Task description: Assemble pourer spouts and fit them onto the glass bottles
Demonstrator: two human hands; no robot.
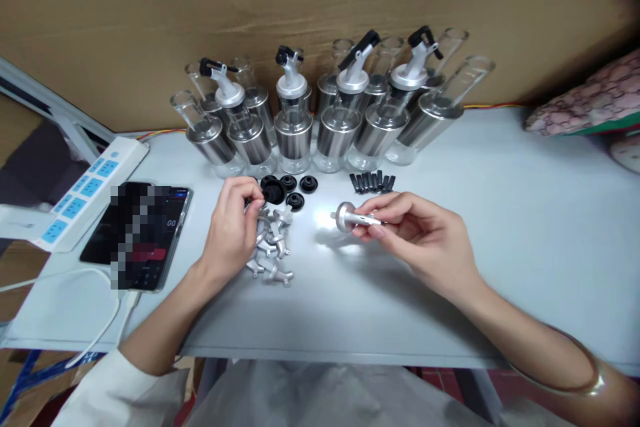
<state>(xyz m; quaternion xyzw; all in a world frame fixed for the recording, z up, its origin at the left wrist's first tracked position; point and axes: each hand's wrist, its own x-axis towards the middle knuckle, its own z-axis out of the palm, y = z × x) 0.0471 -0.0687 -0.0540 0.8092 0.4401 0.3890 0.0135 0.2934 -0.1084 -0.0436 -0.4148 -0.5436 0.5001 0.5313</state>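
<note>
My right hand [425, 237] pinches a silver pourer spout [346, 217] sideways above the table, its round collar toward the left. The fingers partly cover the spout's narrow end. My left hand [231, 223] is closed at the left edge of the black rubber stoppers [309, 184]. Between its thumb and fingers shows a bit of black, seemingly one of those stoppers, mostly hidden. Just below that hand lies a heap of loose silver pourer spouts [273, 240]. Several small black levers [373, 181] lie in a row beyond my right hand.
Glass bottles with steel bands [293, 135] stand in rows at the back, several topped with silver pourers and black levers [359, 48]. A phone [155, 240] with cable and a power strip [85, 193] lie at left. Patterned fabric [590, 93] sits at the right.
</note>
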